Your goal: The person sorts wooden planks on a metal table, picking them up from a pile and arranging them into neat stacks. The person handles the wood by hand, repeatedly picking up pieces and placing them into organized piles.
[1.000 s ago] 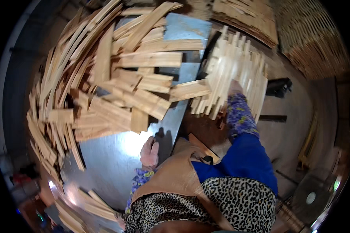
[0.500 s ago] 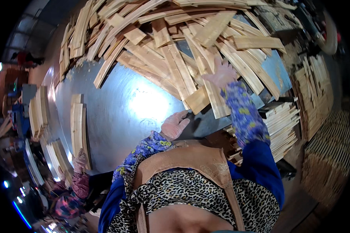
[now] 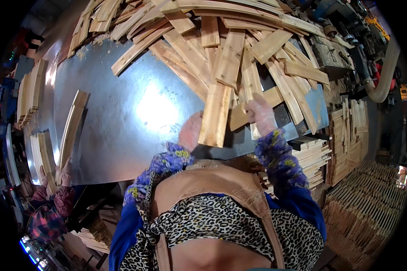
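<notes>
A pale wooden board [image 3: 215, 115] slants toward me over the near edge of the metal table. At its left edge is my gloved left hand [image 3: 190, 131], closed on the board, with its fingertips hidden behind it. My gloved right hand [image 3: 261, 115] has its fingers curled on a narrow board [image 3: 251, 77] close to that board's near end. A short board [image 3: 239, 116] lies crosswise beneath the narrow one. Behind both hands spreads a loose heap of boards [image 3: 190, 58], overlapping at many angles.
The shiny metal table [image 3: 108, 122] extends left. There, a co-worker's gloved hands [image 3: 64, 174] are at a board [image 3: 72, 126]. Stacked boards [image 3: 309, 158] stand near my right elbow, with larger stacks [image 3: 368, 203] farther right. A ribbed hose [image 3: 386, 79] hangs by machinery at the back right.
My right hand has drawn back toward me, going from spread to curled. A board now lies beside my left hand, which has moved slightly left and up. The co-worker's board has tilted.
</notes>
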